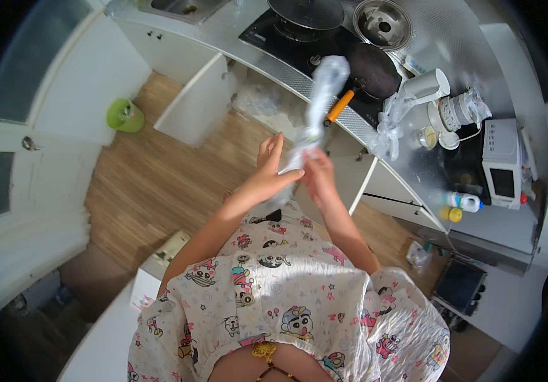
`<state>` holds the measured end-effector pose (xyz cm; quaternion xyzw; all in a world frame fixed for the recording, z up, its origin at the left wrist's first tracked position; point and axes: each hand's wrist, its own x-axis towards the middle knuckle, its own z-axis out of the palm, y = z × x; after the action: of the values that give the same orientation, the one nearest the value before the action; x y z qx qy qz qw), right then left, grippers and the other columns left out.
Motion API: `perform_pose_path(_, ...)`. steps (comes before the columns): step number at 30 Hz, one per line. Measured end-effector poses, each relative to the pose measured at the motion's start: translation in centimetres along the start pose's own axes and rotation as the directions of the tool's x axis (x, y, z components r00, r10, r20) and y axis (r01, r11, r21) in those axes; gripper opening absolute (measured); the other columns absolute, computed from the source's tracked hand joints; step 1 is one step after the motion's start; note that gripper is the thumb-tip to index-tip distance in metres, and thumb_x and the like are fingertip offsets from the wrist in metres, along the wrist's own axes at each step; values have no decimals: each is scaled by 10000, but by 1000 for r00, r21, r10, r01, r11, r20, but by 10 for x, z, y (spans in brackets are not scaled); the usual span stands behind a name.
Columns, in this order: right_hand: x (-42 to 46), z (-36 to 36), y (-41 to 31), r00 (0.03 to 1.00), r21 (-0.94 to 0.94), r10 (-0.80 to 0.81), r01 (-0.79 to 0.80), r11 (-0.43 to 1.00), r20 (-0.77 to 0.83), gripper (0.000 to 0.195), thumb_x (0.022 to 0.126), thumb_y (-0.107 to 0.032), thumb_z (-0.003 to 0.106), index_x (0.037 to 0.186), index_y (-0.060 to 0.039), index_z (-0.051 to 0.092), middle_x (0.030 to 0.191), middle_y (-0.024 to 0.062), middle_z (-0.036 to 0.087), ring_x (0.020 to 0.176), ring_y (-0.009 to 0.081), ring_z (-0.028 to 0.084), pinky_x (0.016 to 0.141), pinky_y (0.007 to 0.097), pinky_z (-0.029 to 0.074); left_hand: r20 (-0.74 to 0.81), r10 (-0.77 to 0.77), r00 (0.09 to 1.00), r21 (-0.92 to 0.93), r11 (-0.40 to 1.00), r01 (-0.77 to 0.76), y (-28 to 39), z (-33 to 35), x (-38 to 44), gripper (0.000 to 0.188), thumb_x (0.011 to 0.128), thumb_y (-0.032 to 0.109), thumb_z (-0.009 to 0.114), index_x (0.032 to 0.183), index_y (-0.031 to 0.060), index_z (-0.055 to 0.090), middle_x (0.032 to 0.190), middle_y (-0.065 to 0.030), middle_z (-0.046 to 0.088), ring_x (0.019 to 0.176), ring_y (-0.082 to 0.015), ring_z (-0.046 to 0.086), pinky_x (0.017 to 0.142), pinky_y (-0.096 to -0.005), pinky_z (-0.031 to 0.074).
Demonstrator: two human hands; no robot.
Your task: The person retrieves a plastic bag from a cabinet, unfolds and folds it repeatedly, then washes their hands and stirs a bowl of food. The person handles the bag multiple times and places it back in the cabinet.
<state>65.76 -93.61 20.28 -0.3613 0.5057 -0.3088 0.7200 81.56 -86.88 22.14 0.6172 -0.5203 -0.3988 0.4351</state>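
Both hands meet in front of my torso at a long, twisted clear plastic bag, blurred by motion. My right hand has its fingers closed around the bag's middle. On the bag's other side is my left hand, fingers raised and partly spread, its thumb reaching across towards my right hand; whether it grips the plastic cannot be told. The bag's upper end rises in view over the edge of the black cooktop, near the orange handle of a dark pan. Its lower end hangs below my hands.
An open cabinet door juts out at the left, with plastic bags inside the cabinet. The counter holds a lidded pan, a steel bowl, a white jug, knotted plastic bags and a microwave. A green bin stands on the floor.
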Motion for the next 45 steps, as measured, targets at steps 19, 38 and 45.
perform_pose_path(19,173,-79,133,775,-775,-276,617,136,569,233,787,46,560,997,-35,621,841,85,595,744,223,566,688,339,479,-214,-613,761,287,705,649,-342,147,-156,342,817,144,560,1122,-9,533,1065,-237,566,978,-417,553,808,-475,436)
perform_pose_path(38,669,-235,412,866,-593,442,-232,771,235,360,821,-140,679,1155,-77,562,1033,33,636,894,173,604,805,289,473,47,-757,651,-750,404,524,-585,262,10,392,871,156,624,1228,37,515,1148,-112,580,1104,-259,550,901,-369,463)
perform_pose_path(45,465,-144,396,330,-613,884,-637,467,330,211,785,-3,643,936,-68,511,847,57,579,824,203,639,732,449,568,188,-861,473,-951,-39,307,-594,219,74,555,781,139,734,1261,4,490,1123,-119,590,966,-225,620,796,-320,502)
